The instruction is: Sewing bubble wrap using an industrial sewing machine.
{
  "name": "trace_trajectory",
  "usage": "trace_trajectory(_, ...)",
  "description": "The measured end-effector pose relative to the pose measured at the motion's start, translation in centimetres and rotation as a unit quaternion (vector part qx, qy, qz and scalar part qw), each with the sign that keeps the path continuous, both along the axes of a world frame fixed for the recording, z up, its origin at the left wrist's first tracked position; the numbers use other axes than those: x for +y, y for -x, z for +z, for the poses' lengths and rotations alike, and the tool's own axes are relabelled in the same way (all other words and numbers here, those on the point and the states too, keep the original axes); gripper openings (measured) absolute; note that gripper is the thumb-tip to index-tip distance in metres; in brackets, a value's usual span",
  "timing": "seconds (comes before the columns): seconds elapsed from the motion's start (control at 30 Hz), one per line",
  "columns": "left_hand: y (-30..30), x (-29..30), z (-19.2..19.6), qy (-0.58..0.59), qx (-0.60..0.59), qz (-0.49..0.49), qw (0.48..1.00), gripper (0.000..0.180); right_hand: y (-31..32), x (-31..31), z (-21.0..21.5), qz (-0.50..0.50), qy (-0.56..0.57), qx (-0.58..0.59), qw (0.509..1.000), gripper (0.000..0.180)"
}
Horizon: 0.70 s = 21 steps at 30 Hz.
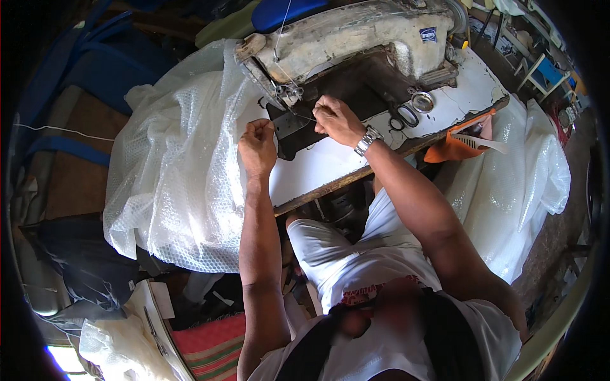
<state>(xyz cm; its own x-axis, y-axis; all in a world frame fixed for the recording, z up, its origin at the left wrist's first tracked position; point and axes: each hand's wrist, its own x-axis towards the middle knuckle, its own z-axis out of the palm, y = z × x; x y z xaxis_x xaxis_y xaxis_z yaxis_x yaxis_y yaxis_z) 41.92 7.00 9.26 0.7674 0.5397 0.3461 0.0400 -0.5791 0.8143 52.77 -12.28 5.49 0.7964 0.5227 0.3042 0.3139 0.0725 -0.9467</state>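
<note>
A worn sewing machine (356,38) stands on a white tabletop (318,178). Thread runs down its head to the parts around the needle. Just in front of the metal needle plate (289,125), my right hand (340,120) is closed in a pinch, and a fine thread (307,117) stretches from its fingers toward the needle area. My left hand (258,149) is closed on the plate's left side, beside the bubble wrap; what its fingers hold, if anything, is too small to make out. A metal watch (368,140) is on my right wrist.
Scissors (403,117) and a small round metal dish (422,101) lie right of my hands. A large heap of bubble wrap (178,165) covers the left side; more plastic wrap (508,190) hangs at the right. An orange pouch (459,141) sits at the table's front edge.
</note>
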Motion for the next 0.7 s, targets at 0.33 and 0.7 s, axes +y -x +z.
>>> trace_trajectory(0.33,-0.1,0.0,-1.6,-0.043,-0.011,-0.029,0.999,0.021,-1.7,1.8,0.7,-0.103,0.254,-0.185,0.944,0.013)
trace_trajectory(0.7,-3.4,-3.4,0.3,-0.122,0.048,0.015,0.991,0.038,0.2,1.1,1.8,-0.105,0.331,-0.215,0.913,0.021)
